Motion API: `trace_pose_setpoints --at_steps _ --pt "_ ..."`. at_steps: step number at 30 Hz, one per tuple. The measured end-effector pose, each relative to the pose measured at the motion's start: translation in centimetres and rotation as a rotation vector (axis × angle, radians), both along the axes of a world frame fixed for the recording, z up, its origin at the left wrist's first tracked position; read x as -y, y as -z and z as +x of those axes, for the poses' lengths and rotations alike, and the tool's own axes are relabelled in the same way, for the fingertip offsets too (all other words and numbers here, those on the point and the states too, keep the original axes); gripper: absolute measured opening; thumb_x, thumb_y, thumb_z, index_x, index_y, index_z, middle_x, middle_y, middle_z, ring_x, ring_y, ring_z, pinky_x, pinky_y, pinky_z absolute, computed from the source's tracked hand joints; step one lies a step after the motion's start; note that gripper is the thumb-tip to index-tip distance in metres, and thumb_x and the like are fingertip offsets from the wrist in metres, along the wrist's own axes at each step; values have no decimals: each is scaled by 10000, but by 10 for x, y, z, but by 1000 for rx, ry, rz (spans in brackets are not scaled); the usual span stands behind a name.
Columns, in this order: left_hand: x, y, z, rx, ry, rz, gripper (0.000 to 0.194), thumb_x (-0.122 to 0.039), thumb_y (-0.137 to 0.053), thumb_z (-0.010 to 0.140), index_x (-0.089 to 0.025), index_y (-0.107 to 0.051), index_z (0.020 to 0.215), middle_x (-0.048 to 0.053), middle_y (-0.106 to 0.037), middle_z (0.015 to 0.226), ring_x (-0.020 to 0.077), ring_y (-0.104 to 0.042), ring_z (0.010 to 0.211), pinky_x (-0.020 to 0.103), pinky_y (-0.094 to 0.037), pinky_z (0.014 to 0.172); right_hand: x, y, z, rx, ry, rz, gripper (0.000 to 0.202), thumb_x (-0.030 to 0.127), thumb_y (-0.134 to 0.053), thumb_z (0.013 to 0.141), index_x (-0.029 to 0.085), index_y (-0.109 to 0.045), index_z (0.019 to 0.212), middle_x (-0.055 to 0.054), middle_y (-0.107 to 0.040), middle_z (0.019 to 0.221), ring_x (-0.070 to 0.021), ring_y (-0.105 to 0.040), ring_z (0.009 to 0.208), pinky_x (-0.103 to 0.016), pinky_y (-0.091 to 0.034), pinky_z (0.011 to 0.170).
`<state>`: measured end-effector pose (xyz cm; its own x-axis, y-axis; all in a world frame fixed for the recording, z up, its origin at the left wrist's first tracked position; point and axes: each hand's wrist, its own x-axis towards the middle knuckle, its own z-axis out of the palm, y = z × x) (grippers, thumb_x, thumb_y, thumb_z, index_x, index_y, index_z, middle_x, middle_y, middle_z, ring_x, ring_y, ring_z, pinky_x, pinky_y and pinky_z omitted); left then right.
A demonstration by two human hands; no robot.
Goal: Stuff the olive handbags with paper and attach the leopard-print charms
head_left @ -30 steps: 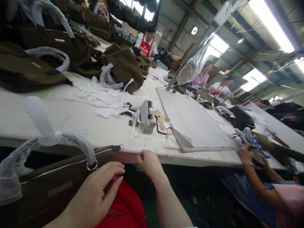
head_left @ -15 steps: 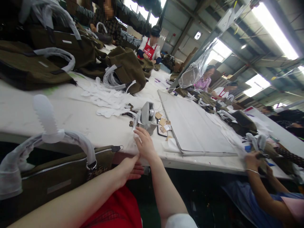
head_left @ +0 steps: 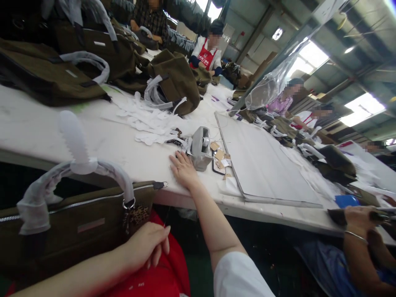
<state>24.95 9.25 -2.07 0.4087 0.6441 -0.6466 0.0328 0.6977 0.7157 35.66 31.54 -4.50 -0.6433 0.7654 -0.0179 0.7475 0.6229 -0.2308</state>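
My right hand (head_left: pixel 185 172) lies palm down on the white table, fingers spread, just left of a grey tape dispenser (head_left: pixel 201 148). A small dark item shows at its fingertips. Lower down, my left hand (head_left: pixel 149 244) hangs over my red apron (head_left: pixel 173 264), its fingers loosely bent and a little apart, with nothing visible in them. Beside it stands an olive bag (head_left: pixel 89 222) with wrapped handles (head_left: pixel 38 202), a white serrated strip (head_left: pixel 74 136) round the handle and a leopard-print charm (head_left: pixel 139 215).
White strips (head_left: pixel 154 119) and more olive bags (head_left: pixel 176 78) cover the table's far side. Tan tags (head_left: pixel 219 155) lie on a phone right of the dispenser. A large white board (head_left: pixel 266 161) lies further right. At the right edge, a co-worker's hands (head_left: pixel 360 216) hold dark material.
My hands have parted: the left has dropped down and back from the table edge, and the right has flattened on the tabletop. The view has shifted, and the co-worker's hands have moved.
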Motion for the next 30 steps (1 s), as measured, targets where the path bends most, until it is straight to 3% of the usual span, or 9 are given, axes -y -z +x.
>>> trace_pose_setpoints --at_steps 7,10,13,15,17,19,22,26,30 --pt "39 -31 -47 -377 232 228 566 -584 -404 896 -197 -556 512 23 -532 477 177 -510 514 288 -378 597 -7 0 -4 -70 20 -19 444 341 -447 1006 222 -533 1425 -58 -386 1576 -232 -215 1502 -420 -183 1219" --pt "42 -34 -67 -587 260 325 503 -463 -392 916 -210 -528 503 58 -622 558 232 -602 605 340 -405 706 9 -25 -1 -320 121 2 394 270 -364 1011 165 -668 1238 -105 -565 1423 -212 -417 1401 -399 -295 1181" --pt "48 -34 -79 -616 239 330 489 -444 -383 926 -215 -510 513 58 -638 584 238 -609 615 344 -406 711 61 -65 5 -752 196 179 386 260 -326 1016 185 -694 1102 -108 -680 1202 -199 -604 1182 -376 -444 1064" --pt "51 -35 -83 -571 225 321 506 -461 -374 937 -214 -507 515 44 -627 573 225 -600 602 329 -408 696 106 -87 6 -821 39 109 307 231 -401 983 229 -693 1079 -74 -713 1044 -183 -675 984 -327 -530 910" --pt "51 -38 -85 -525 194 314 512 -479 -373 942 -212 -516 530 28 -606 557 208 -583 580 308 -406 660 146 -96 3 -606 -283 -159 332 211 -449 949 259 -665 1195 -60 -712 1107 -175 -681 993 -298 -536 891" --pt "50 -43 -87 -490 155 296 518 -500 -378 943 -209 -525 540 14 -565 520 189 -548 535 290 -393 598 171 -90 -2 -339 -440 -325 387 226 -496 930 258 -616 1297 -61 -698 1189 -185 -664 1065 -293 -514 932" --pt "45 -49 -93 -431 111 295 513 -521 -388 943 -203 -552 575 -3 -531 483 167 -508 483 274 -378 536 178 -69 -7 -135 -398 -354 307 290 -494 979 267 -661 1236 -44 -735 1088 -179 -677 986 -274 -498 893" --pt "39 -51 -104 -522 -105 493 418 -533 -413 945 -202 -621 798 12 -663 701 174 -599 624 268 -444 616 164 -57 -6 -213 -152 -273 298 331 -450 1023 268 -727 1113 -29 -746 936 -169 -660 857 -283 -482 844" --pt "34 -43 -106 -757 -276 526 349 -505 -500 910 -193 -640 984 45 -707 844 198 -659 698 304 -497 697 155 -55 -11 -491 10 -292 303 264 -477 1001 223 -744 864 -58 -683 1116 -185 -606 1077 -312 -448 996"
